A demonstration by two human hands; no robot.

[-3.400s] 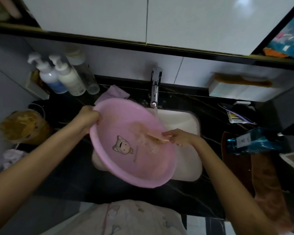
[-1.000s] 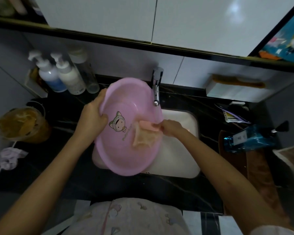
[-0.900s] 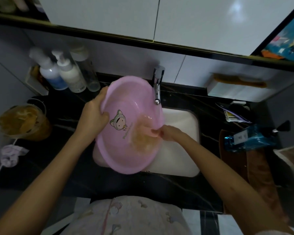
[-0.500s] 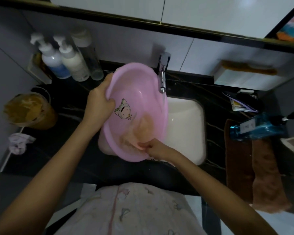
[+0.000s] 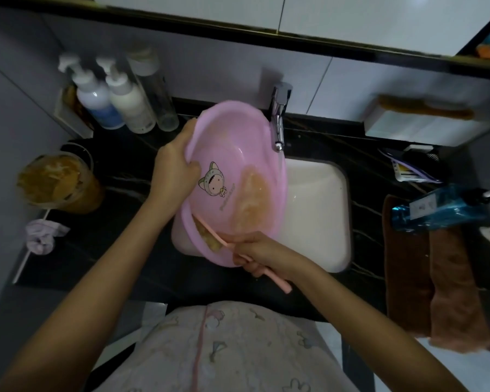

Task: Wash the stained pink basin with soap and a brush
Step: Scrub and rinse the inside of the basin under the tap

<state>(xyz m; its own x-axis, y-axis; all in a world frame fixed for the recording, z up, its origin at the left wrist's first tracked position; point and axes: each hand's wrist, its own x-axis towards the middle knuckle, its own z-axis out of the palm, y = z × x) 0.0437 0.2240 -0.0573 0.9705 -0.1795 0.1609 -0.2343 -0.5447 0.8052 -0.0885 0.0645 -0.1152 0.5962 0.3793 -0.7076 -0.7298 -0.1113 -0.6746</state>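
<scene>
The pink basin [image 5: 232,142] is smooth, glossy plastic, round with a rolled rim. It is tilted over the white sink [image 5: 317,210], its open side facing the camera. A cartoon print [image 5: 212,181] sits near its middle. Beside the print, a cloudy orange-brown stain [image 5: 251,199] spreads in a long oval down the inner wall.

The left grip [image 5: 176,168] is a bare hand, thumb and fingers curled over the basin's left rim. The right grip [image 5: 262,254] is closed round the thin pink handle of the brush [image 5: 212,234]. The brush's yellowish bristles lie against the basin's near rim, and the handle end sticks out behind the hand.

A chrome faucet [image 5: 277,123] rises just behind the basin, and a thin stream of water [image 5: 280,162] runs past the basin's right edge.

The tabletop [image 5: 111,250] is black stone with pale veins. At its back left stand two white pump bottles [image 5: 129,106] and a clear cylindrical bottle [image 5: 156,91], whose contents cannot be made out. Farther left is a round translucent tub [image 5: 57,183] holding a lumpy orange-brown mass. A translucent blue bottle [image 5: 441,209] lies on its side at the right, above two fuzzy brown towels [image 5: 408,264] that hang over the edge.
</scene>
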